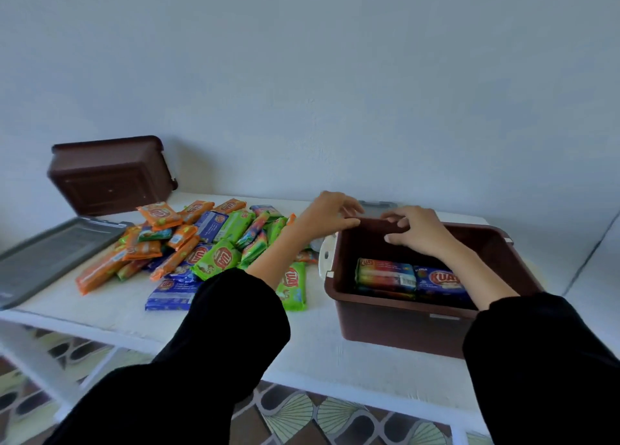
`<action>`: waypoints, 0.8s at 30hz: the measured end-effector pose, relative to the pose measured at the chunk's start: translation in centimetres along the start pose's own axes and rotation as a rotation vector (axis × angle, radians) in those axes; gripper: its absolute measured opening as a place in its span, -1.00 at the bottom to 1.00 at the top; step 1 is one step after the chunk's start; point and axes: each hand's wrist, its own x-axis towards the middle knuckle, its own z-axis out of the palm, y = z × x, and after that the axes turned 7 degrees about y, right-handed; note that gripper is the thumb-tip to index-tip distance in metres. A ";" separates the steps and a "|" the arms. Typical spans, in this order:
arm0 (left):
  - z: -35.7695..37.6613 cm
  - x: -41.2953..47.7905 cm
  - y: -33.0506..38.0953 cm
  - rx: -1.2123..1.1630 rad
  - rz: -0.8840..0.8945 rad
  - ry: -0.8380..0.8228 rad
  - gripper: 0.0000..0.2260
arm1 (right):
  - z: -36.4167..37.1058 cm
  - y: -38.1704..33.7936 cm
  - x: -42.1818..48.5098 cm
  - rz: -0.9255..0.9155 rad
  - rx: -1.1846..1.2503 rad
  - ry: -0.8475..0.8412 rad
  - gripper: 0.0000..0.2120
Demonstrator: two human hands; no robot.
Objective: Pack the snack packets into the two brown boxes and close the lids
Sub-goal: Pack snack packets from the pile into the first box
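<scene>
Both hands are empty with fingers loosely spread: the left hand (327, 213) hovers at the far-left rim of the open brown box (399, 320), the right hand (416, 230) over its far wall. Two snack packets (412, 277) lie inside. The loose packet pile (201, 246) lies left on the white table (312, 350), between a grey lid (50, 256) and the second brown box (110, 174), tipped against the wall.

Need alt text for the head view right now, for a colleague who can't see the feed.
Both hands, left hand and right hand, reach over the far rim of an open brown box on a white table, with a few snack packets inside. A loose pile of packets lies to its left, beyond it a grey lid and a second brown box tipped against the wall.
</scene>
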 end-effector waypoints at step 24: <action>-6.7 -15.8 -16.3 0.464 -0.633 0.031 -0.40 | 20.4 -14.4 -0.5 -0.119 -0.111 -0.229 -0.47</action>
